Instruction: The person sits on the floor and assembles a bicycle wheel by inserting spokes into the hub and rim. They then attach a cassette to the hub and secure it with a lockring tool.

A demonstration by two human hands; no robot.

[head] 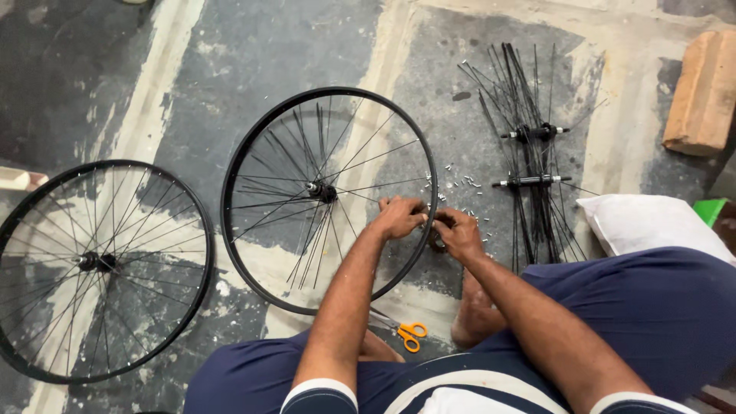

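A black bicycle wheel rim (pixel 230 230) lies flat on the stained concrete floor (pixel 253 46), its hub (pixel 322 192) at the middle with thin spokes (pixel 291 153) fanning loosely out from it, several not reaching the rim. Both hands meet at the near right edge of this rim. The left hand (pixel 399 217) is curled with its fingers pinched together on the rim's edge; the right hand (pixel 458 234) is likewise closed, fingertips gripping the same stretch of rim just beside the left. What small part sits between the fingers is too tiny to tell.

Just right of the rim, a scatter of small silver nipples (pixel 464 182) dots the floor. Further right of the rim lie two hubs with bundled black spokes (pixel 533 157). Beyond those, well away from the rim, are a white cushion (pixel 644 222) and a brick (pixel 701 92).

Near the rim's lower edge, by the person's knees, lie orange-handled scissors (pixel 411 334). Left of the rim, apart from it, rests a second, fully spoked wheel (pixel 103 264).
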